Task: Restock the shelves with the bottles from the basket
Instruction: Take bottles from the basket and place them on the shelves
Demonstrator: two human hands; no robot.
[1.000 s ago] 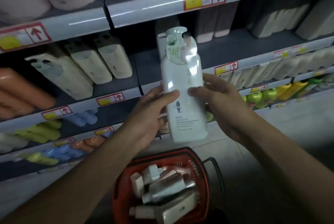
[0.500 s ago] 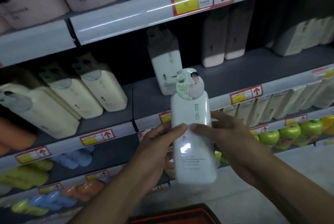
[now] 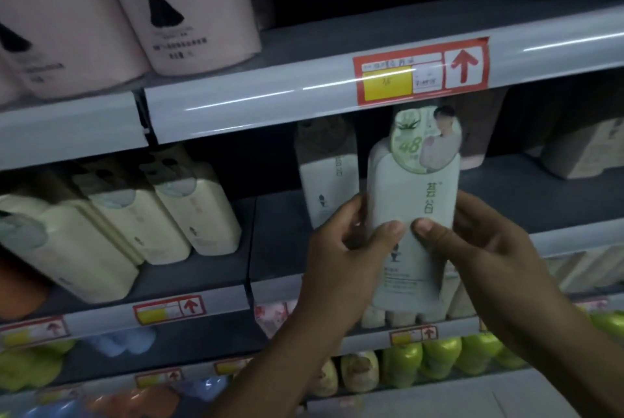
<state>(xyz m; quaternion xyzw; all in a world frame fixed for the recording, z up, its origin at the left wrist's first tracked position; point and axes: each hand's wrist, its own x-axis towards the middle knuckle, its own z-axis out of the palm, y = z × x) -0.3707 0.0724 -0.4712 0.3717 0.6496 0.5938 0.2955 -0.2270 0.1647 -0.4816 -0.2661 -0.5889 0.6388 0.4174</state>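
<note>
A tall white bottle (image 3: 413, 201) with a round green "48" tag at its neck is held upright in front of the middle shelf (image 3: 547, 201). My left hand (image 3: 351, 249) grips its left side with the thumb across the front. My right hand (image 3: 486, 249) grips its right side, thumb meeting the left thumb. A matching white bottle (image 3: 326, 178) stands on the shelf just behind and to the left. The basket is out of view.
Cream bottles (image 3: 189, 211) stand in rows on the left of the same shelf. Pink bottles (image 3: 189, 9) fill the shelf above, whose rail carries a red price tag (image 3: 422, 71). Green bottles (image 3: 439, 360) line a lower shelf. Dark shelf floor lies right of the held bottle.
Both hands have lifted the bottle up and toward the middle shelf. The view has tilted upward, so the red basket has dropped out of sight.
</note>
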